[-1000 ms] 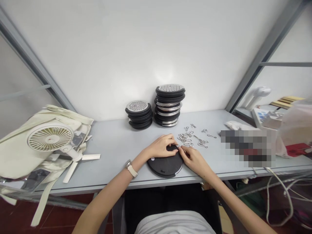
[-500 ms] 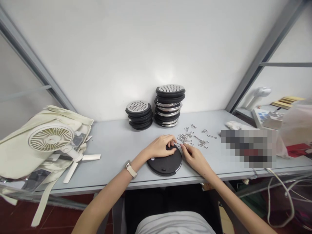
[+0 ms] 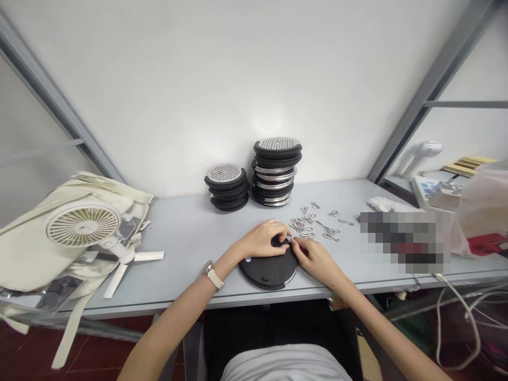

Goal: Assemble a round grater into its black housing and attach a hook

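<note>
Hands (image 3: 265, 239) angled inward, at black disc (image 3: 270, 271)

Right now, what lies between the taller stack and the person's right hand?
In the head view, loose metal clips lie between the taller stack and the right hand.

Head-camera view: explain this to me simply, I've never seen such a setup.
There is no machine here. A camera worn on a person's head looks forward and down at their bare hands. The left hand rests on a round black disc; the right hand has its fingertips at the rim, with whatever they pinch too small to identify. On the gray tabletop lie small wire clips, and behind stand a short stack and a tall stack, both topped by perforated metal plates.
</note>
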A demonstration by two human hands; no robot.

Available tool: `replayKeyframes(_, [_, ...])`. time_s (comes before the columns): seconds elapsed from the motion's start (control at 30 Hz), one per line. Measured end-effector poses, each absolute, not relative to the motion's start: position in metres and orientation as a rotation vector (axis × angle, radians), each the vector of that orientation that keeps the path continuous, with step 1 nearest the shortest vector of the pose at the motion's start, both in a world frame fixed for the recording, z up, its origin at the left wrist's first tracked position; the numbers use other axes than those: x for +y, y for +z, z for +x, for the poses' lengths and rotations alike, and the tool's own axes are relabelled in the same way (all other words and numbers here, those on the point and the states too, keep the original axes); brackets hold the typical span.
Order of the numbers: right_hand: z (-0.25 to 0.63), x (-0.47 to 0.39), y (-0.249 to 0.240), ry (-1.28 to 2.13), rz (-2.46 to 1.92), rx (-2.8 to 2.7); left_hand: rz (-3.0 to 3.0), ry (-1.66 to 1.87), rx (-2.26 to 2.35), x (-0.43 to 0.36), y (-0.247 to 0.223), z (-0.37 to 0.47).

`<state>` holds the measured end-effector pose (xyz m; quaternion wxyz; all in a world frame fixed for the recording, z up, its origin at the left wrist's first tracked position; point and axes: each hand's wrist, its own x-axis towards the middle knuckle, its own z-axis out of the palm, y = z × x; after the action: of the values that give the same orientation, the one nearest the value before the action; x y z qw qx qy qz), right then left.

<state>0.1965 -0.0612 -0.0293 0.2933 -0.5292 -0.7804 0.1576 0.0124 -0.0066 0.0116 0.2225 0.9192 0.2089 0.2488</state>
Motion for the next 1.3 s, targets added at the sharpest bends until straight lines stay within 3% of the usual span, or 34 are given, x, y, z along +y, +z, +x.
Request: replayKeyframes(1.3, [0.1971,-0.061,-0.03,0.399,-1.414,-2.093,2.566,0.664,0.589,-0.0051,0.0103,0.0111])
